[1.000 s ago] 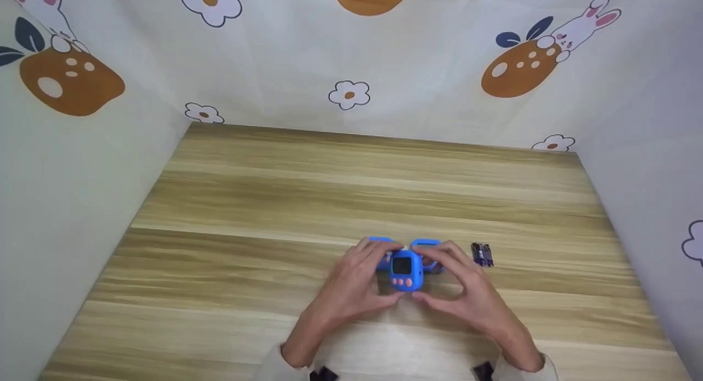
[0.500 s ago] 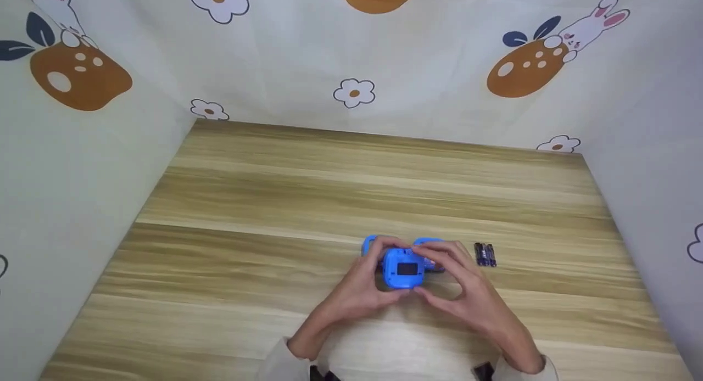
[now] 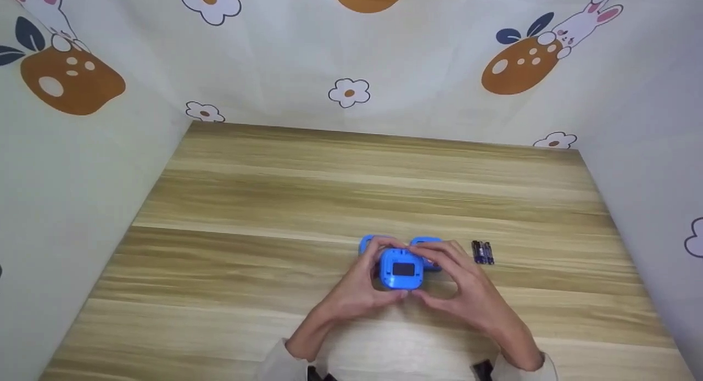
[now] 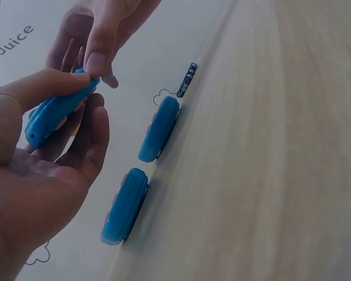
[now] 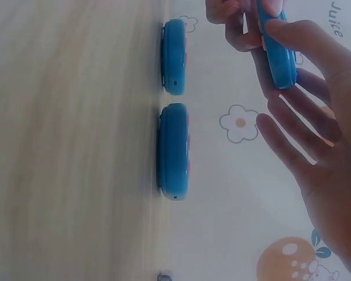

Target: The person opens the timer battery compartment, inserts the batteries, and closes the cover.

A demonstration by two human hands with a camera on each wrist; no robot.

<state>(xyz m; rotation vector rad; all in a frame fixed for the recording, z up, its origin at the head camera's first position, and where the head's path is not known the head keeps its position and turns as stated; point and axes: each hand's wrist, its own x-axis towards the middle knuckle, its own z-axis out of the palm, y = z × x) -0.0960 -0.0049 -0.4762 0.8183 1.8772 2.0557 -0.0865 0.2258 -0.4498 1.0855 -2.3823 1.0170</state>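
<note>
A small blue rounded handheld device (image 3: 402,281) is held up between both hands, its back with a dark rectangle turned to the head camera. On its left side, the left hand (image 3: 360,289) grips it, thumb at the lower edge and fingers at the top. From the other side the right hand (image 3: 467,285) pinches it at its top and bottom edges. Pink buttons show on the far face of the held device (image 4: 55,114) in the left wrist view. Two similar blue devices (image 5: 175,152) (image 5: 175,55) rest on the table just beyond, partly covered by the hands in the head view.
Several dark batteries (image 3: 483,252) lie side by side on the wood-grain table (image 3: 329,183), right of the devices. A patterned cloth wall (image 3: 274,57) with flowers, fruit and rabbits closes off the back and both sides.
The held device has been turned over: its screen and pink buttons faced the head camera a second ago, and now its back does. Both hands stay around it, nearly in place.
</note>
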